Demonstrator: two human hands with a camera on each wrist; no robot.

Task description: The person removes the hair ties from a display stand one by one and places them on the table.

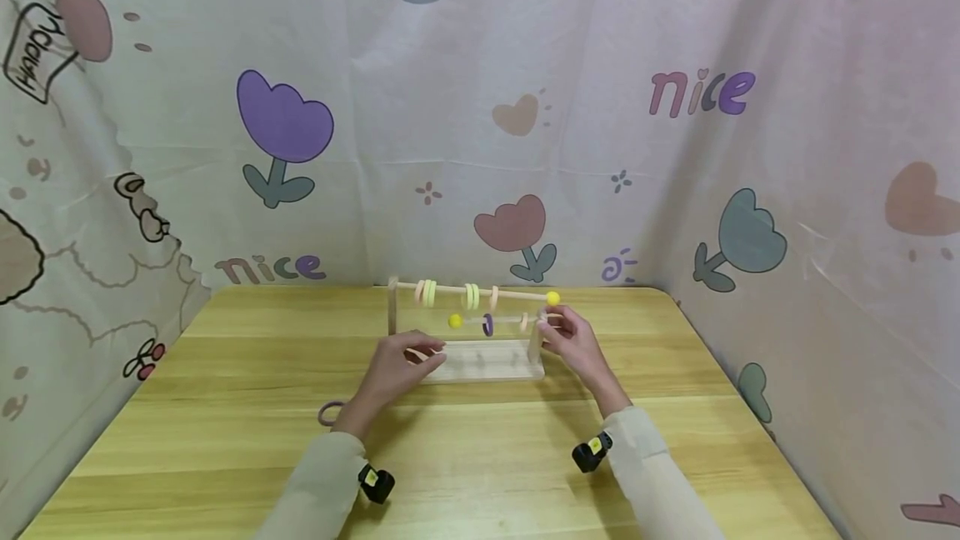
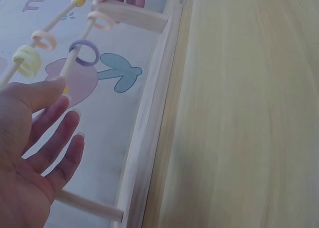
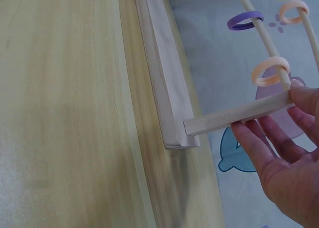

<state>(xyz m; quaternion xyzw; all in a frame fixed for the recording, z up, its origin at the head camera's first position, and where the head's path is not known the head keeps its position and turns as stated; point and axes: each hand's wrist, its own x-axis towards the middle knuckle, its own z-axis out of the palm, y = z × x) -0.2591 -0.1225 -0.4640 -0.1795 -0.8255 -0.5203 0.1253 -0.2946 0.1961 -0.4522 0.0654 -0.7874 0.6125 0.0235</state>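
Note:
A wooden stand [image 1: 487, 361] has two posts, each bearing a horizontal rod tipped with a yellow ball. My right hand [image 1: 576, 346] grips the top of the right post [image 3: 234, 114] between thumb and fingers. From that post, the lower rod carries a purple ring [image 3: 245, 20] and a peach ring [image 3: 270, 71]. My left hand [image 1: 401, 363] is near the lower rod's yellow ball [image 1: 455, 321], its fingers loosely bent with nothing between them. In the left wrist view, the thumb partly hides that ball. Light green rings [image 1: 471, 297] and peach rings hang on the upper rod [image 1: 517, 295].
A loose purple ring [image 1: 330, 413] lies on the wooden table [image 1: 480, 457] beside my left wrist. Printed cloth [image 1: 420, 107] hangs behind the table and along its sides. The upper rod's yellow ball [image 1: 552, 298] sticks out just above my right hand.

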